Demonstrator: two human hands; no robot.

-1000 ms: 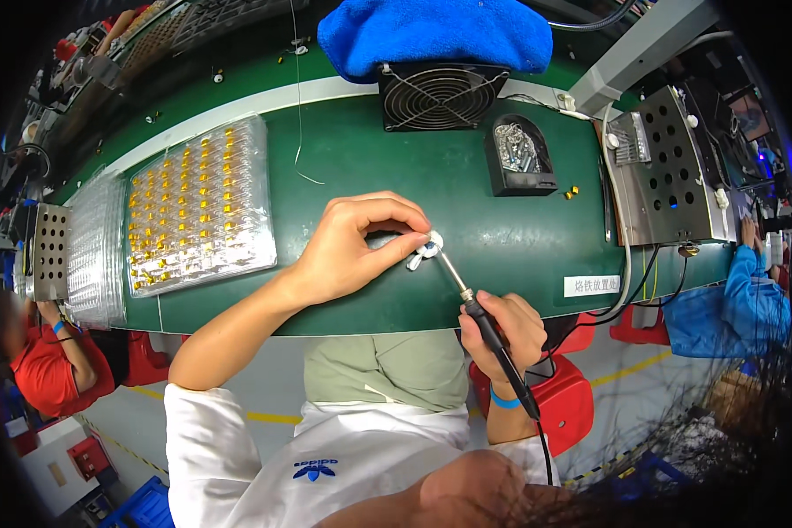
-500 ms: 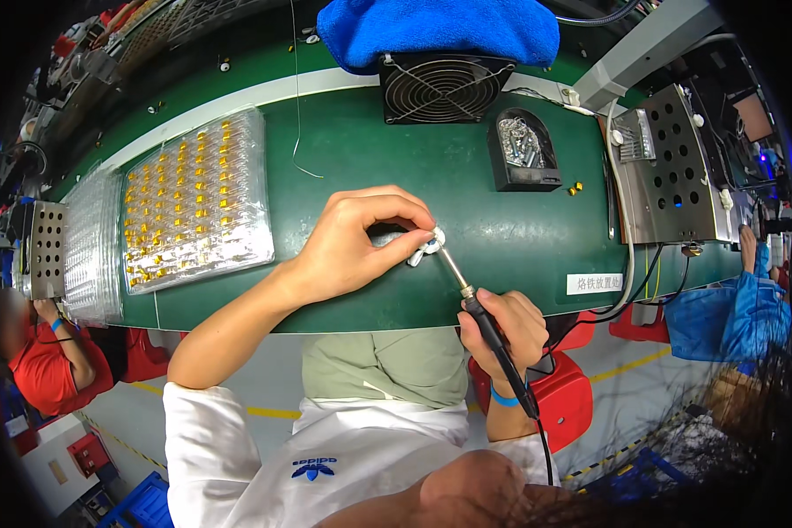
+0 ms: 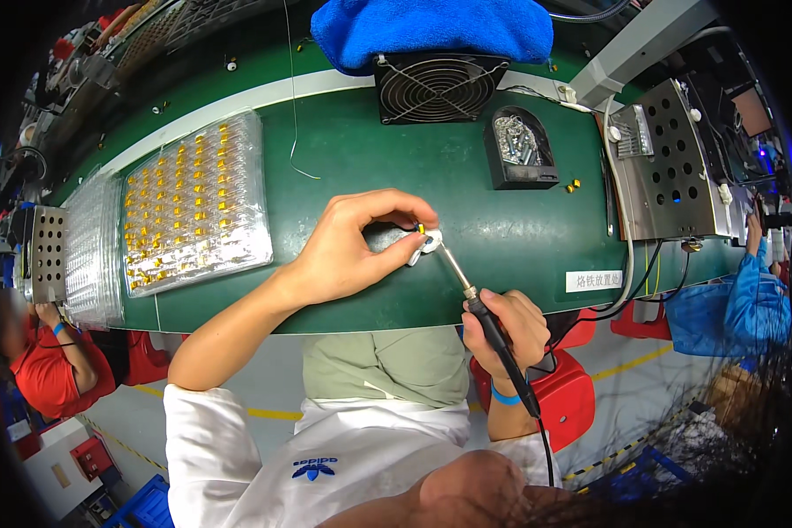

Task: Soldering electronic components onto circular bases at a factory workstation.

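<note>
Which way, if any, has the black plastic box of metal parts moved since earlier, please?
No: against the black square fan, the black box keeps the same place, to its right.

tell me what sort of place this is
Likely an electronics assembly workshop: a soldering iron in the right hand, a clear tray of small yellow parts, and a green workbench.

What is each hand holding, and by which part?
Right hand: soldering iron, by its black handle. Left hand: apparently a small yellow piece, exact hold hidden.
</note>
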